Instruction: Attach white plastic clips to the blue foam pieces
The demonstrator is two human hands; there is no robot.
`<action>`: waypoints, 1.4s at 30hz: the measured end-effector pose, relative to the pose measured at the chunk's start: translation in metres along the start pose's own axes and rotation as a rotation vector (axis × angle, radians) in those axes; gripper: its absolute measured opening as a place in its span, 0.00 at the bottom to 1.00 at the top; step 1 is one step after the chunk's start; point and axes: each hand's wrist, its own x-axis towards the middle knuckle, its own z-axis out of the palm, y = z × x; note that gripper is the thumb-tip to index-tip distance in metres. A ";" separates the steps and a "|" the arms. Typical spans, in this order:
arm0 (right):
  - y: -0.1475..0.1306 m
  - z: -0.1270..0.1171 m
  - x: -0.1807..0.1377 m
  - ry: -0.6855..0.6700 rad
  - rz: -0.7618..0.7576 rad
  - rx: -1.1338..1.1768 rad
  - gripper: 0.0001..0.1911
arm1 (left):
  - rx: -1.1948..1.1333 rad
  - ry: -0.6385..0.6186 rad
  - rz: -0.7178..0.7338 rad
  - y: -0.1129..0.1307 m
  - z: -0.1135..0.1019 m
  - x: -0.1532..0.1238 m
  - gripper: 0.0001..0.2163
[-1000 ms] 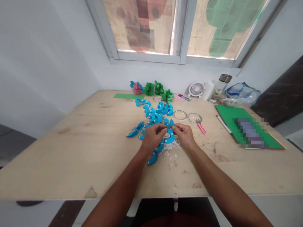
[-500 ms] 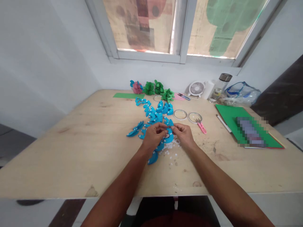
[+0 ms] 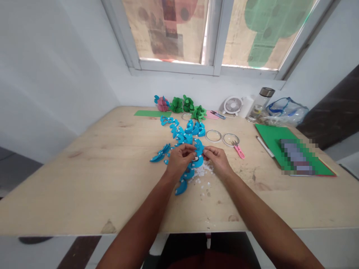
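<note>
Between my hands is a curved blue paper piece (image 3: pixel 198 161) with small white squares on it. My left hand (image 3: pixel 181 158) pinches its left side, thumb and fingers closed. My right hand (image 3: pixel 217 158) is closed in a pinch at its right edge; whether a tiny scrap sits between those fingertips is too small to see. More blue paper pieces (image 3: pixel 183 136) lie in a cluster behind my hands, and others (image 3: pixel 160 153) rest left of my left hand. A folded blue piece (image 3: pixel 181 187) lies nearest me. White paper bits (image 3: pixel 202 171) are scattered below my right hand.
Two tape rolls (image 3: pixel 213 136) and pink thread snips (image 3: pixel 238 150) lie to the right. Green and pink paper flowers (image 3: pixel 176 105) stand along the wall, near a small white fan (image 3: pixel 233 105) and a bottle (image 3: pixel 261 104). A green sheet (image 3: pixel 269 136) holds a blurred phone-like object.
My left hand has shifted slightly left with the blue paper piece, which now shows more of its upper part. My right hand stays nearly in place.
</note>
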 end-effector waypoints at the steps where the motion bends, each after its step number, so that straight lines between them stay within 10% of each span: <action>1: 0.000 0.000 0.000 -0.012 0.005 0.003 0.10 | -0.005 0.015 0.005 0.000 0.000 0.000 0.09; 42: 0.000 0.008 -0.004 -0.089 0.054 0.074 0.09 | -0.089 0.060 0.031 -0.003 0.000 0.004 0.09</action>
